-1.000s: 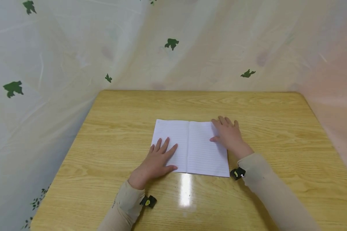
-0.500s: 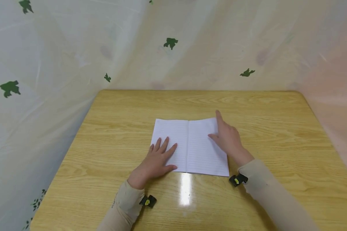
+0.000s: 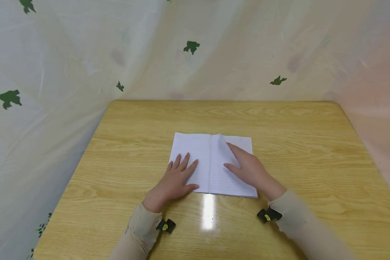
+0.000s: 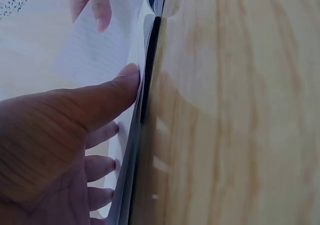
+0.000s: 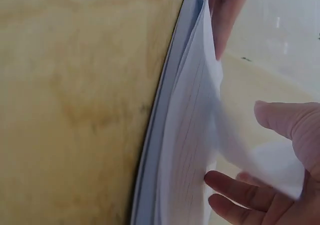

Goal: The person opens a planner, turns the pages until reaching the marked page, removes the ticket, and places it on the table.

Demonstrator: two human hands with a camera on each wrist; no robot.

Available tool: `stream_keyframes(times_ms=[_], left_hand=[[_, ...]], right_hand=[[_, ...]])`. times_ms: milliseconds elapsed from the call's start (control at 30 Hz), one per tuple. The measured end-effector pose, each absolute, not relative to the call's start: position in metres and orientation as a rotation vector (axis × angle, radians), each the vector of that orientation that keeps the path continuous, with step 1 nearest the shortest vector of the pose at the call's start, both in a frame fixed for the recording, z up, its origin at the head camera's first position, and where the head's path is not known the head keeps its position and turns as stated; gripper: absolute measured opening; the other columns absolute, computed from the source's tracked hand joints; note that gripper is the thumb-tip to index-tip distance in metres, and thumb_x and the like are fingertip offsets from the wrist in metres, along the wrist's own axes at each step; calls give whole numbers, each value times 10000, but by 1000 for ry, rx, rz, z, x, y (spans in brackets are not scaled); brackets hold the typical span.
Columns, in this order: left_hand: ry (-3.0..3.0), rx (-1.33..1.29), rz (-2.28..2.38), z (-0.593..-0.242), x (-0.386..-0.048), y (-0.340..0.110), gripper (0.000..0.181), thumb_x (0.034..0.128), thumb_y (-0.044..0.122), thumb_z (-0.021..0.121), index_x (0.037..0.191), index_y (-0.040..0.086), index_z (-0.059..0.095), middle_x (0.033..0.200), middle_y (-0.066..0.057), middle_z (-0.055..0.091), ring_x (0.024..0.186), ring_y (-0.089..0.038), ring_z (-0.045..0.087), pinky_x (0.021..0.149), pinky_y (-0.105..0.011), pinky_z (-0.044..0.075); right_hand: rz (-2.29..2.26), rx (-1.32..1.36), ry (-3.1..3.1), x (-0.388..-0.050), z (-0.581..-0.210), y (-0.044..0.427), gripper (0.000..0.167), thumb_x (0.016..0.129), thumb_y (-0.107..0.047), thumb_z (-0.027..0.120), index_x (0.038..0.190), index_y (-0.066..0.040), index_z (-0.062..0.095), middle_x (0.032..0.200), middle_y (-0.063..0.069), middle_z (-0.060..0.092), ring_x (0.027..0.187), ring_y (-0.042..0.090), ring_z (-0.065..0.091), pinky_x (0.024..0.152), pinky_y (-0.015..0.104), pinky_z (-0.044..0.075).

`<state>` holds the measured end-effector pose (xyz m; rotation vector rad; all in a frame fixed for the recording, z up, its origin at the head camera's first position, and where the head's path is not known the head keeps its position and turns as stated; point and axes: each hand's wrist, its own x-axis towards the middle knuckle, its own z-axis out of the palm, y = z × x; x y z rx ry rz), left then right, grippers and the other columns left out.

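A ruled notebook (image 3: 201,148) lies open on a wood-grain surface (image 3: 143,119), with 2 bare hands at its pages. The left hand (image 3: 174,183) rests flat on the notebook's left page, fingers spread and gripping nothing, thumb beside the lower edge. Over the notebook's right half, the right hand (image 3: 249,169) has its fingers extended against a lifted page (image 3: 220,147), whose upper corner curls toward the spine. In the right wrist view the thumb stands clear of that sheet, so the hand carries the paper without clenching it. More paper shows beneath, at the notebook's upper right. Beyond the notebook hangs a pale backdrop (image 3: 240,54) bearing green shapes; nearer than the notebook, 2 beige sleeves (image 3: 141,229) cross the surface, each with a small black device (image 3: 166,226) at the cuff.

The sheet looks light, limp and easily creased or torn, and its smooth face could slip off a fingertip. The surest hold is probably the upper outer corner, thumb above and fingers below. The notebook itself appears thin enough to slide unless a palm steadies it.
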<state>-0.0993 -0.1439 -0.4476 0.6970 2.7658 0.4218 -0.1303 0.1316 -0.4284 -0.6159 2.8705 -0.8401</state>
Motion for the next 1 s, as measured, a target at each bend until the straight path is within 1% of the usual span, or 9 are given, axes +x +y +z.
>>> stream_keyframes(times_ms=[200, 300, 433, 567, 700, 833, 900, 1000], left_hand=[[2809, 652, 493, -447, -100, -142, 865, 943, 496, 578, 1561, 57, 162, 1590, -238, 95, 1440, -468, 76, 1126, -616, 155], [2814, 627, 560, -447, -101, -141, 875, 961, 502, 544, 1560, 31, 115, 1591, -241, 92, 1441, -465, 84, 1130, -608, 155], [2806, 603, 643, -448, -102, -141, 863, 984, 509, 487, 1561, 30, 59, 1599, -228, 56, 1451, -440, 72, 1137, -595, 144], [2795, 599, 692, -447, -101, -142, 833, 1002, 511, 437, 1563, 48, 31, 1603, -215, 14, 1458, -422, 47, 1140, -587, 140], [2789, 606, 727, -446, -100, -143, 830, 1001, 516, 436, 1565, 50, 45, 1599, -226, -16, 1455, -434, 27, 1139, -588, 145], [2794, 610, 711, -446, -100, -144, 840, 974, 525, 497, 1571, 84, 105, 1594, -238, -50, 1449, -453, 1, 1143, -582, 134], [2804, 623, 682, -445, -99, -144, 837, 950, 519, 552, 1569, 108, 167, 1588, -253, -54, 1441, -473, 1, 1137, -590, 141], [2822, 654, 625, -444, -99, -144, 809, 916, 503, 619, 1552, 146, 270, 1583, -275, -29, 1427, -506, 22, 1113, -630, 165]], right_hand=[[-841, -663, 2815, -115, -428, 123, 730, 934, -356, 657, 1521, -74, 327, 1540, 307, 230, 1326, 489, 376, 1017, 615, 367], [-849, -660, 2763, -108, -428, 118, 725, 946, -413, 623, 1529, -105, 323, 1559, 310, 157, 1344, 502, 335, 1023, 620, 357], [-877, -696, 2726, -101, -428, 108, 675, 967, -407, 588, 1519, -100, 349, 1559, 325, 117, 1347, 517, 314, 1020, 627, 356], [-886, -767, 2709, -99, -430, 100, 630, 988, -379, 557, 1511, -85, 361, 1550, 339, 124, 1367, 503, 288, 1054, 607, 327], [-873, -824, 2675, -98, -432, 93, 608, 1004, -373, 528, 1514, -90, 357, 1561, 306, 146, 1397, 454, 266, 1091, 568, 297], [-835, -884, 2661, -98, -434, 88, 584, 1015, -372, 504, 1502, -76, 377, 1555, 271, 227, 1405, 429, 273, 1112, 546, 274], [-795, -924, 2664, -98, -435, 87, 567, 1020, -372, 491, 1486, -62, 401, 1543, 259, 272, 1405, 435, 273, 1117, 548, 262], [-729, -959, 2660, -97, -436, 87, 550, 1023, -380, 479, 1469, -61, 432, 1544, 228, 297, 1410, 442, 256, 1122, 555, 245]])
